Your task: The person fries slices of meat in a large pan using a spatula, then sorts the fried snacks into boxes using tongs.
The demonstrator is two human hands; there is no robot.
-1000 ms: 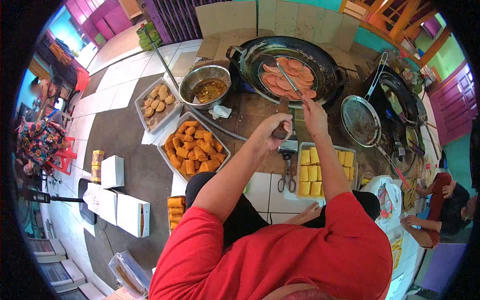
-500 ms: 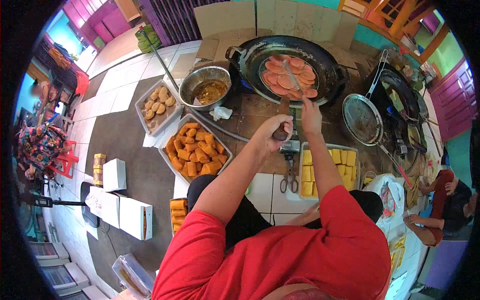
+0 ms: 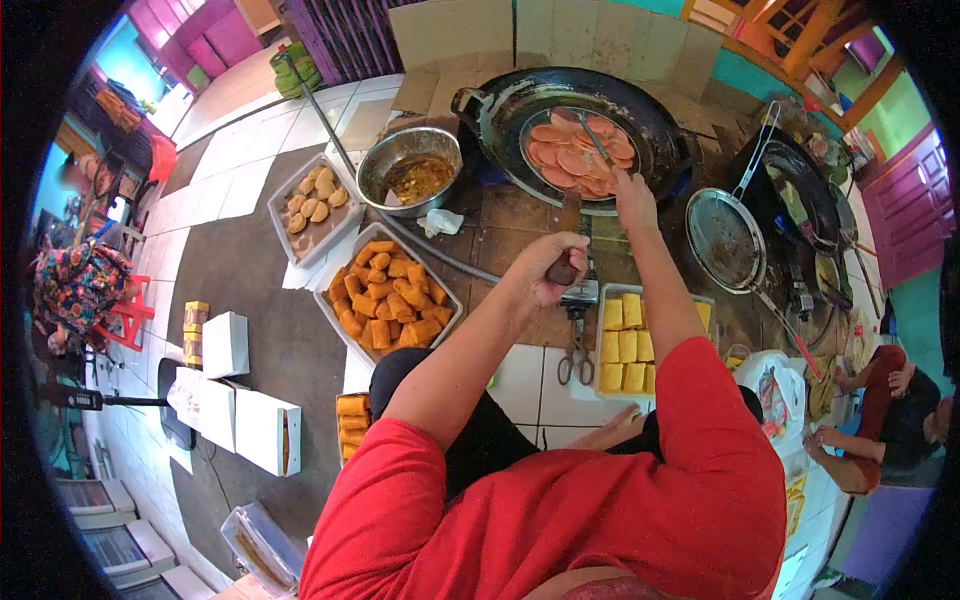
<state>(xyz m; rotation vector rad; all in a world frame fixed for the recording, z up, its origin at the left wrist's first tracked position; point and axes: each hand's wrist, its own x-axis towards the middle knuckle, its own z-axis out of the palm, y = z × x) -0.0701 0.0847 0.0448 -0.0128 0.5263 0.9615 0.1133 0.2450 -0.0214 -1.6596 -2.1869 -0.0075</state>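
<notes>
While both hands grip, pink discs fill the wok

As the left hand (image 3: 548, 270) closes around a brown wooden handle (image 3: 562, 268), the right hand (image 3: 635, 200) closes on a slim metal utensil (image 3: 598, 142) over thin pink discs (image 3: 575, 160). From the left hand, the round black wok (image 3: 650, 120) holding them sits at twelve o'clock, a shiny steel bowl (image 3: 366, 180) at ten, orange rolls (image 3: 390, 300) at nine, yellow blocks (image 3: 627, 345) at four.

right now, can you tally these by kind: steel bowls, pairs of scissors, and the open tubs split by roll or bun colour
steel bowl: 1
pair of scissors: 1
open tubs of orange rolls: 2
open tub of yellow rolls: 1
open tub of pale buns: 1
total: 6
</notes>
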